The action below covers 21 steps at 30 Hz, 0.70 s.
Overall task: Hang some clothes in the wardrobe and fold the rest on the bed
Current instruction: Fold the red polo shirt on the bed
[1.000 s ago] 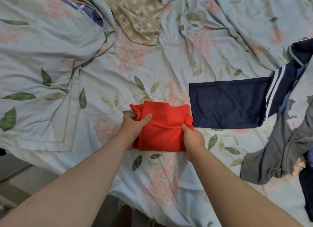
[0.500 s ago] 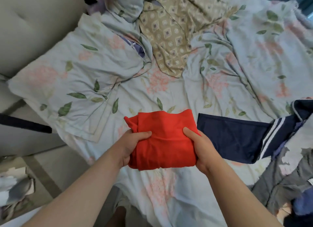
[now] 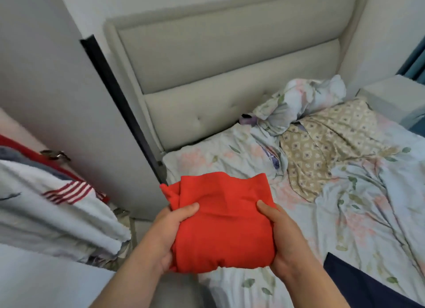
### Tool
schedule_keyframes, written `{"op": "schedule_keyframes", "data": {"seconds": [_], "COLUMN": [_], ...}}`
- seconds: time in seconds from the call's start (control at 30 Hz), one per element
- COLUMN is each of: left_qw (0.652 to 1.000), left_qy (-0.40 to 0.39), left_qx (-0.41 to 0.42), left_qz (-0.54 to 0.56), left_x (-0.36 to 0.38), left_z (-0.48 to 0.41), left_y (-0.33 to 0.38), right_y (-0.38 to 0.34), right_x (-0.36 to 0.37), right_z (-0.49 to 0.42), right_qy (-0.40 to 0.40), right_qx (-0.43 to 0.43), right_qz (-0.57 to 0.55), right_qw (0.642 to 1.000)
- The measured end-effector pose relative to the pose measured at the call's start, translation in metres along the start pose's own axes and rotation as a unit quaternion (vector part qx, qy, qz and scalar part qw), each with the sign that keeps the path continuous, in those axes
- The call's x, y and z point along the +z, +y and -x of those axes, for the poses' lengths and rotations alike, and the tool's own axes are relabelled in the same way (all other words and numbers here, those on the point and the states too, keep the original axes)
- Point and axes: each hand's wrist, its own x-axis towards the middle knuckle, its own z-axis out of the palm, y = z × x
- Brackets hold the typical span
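Observation:
A folded red garment [image 3: 222, 225] is held up above the near edge of the bed [image 3: 358, 218]. My left hand [image 3: 169, 234] grips its left side, thumb on top and fingers under. On its right side my right hand [image 3: 281, 236] grips it the same way. A navy garment [image 3: 361, 282] lies flat on the floral sheet at the lower right. To the left, folded clothes [image 3: 53, 213], one with red and white stripes, are stacked on a shelf next to a grey wardrobe door [image 3: 57, 96].
The padded grey headboard [image 3: 227, 77] stands behind the bed. A floral pillow [image 3: 299, 103] and a beige patterned cloth [image 3: 326, 144] lie near it. A grey nightstand [image 3: 395, 96] is at the far right. The wardrobe door's dark edge [image 3: 122, 107] reaches down toward the bed corner.
Both hands have lifted the folded red garment off the sheet. My view has swung left and up, bringing the headboard, wardrobe door and stacked clothes into sight.

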Motion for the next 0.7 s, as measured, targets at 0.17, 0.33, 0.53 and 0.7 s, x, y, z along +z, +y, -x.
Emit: {"op": "schedule_keyframes", "data": {"seconds": [0.17, 0.33, 0.53, 0.7], "left_qw": [0.991, 0.972, 0.944, 0.911], "left_qy": [0.078, 0.113, 0.157, 0.198], "left_qx": [0.09, 0.175, 0.256, 0.323], "left_qz": [0.059, 0.109, 0.135, 0.165], "left_x": [-0.07, -0.129, -0.168, -0.183], "left_z": [0.042, 0.081, 0.121, 0.143], "left_y": [0.063, 0.112, 0.164, 0.207], "right_y": [-0.02, -0.018, -0.027, -0.049], "right_x": [0.111, 0.203, 0.283, 0.342], "right_z": [0.017, 0.043, 0.075, 0.089], "right_qy": [-0.067, -0.103, -0.143, -0.202], "right_qx": [-0.066, -0.154, -0.264, -0.299], "right_qz": [0.087, 0.123, 0.13, 0.128], "right_qw": [0.992, 0.975, 0.945, 0.924]}}
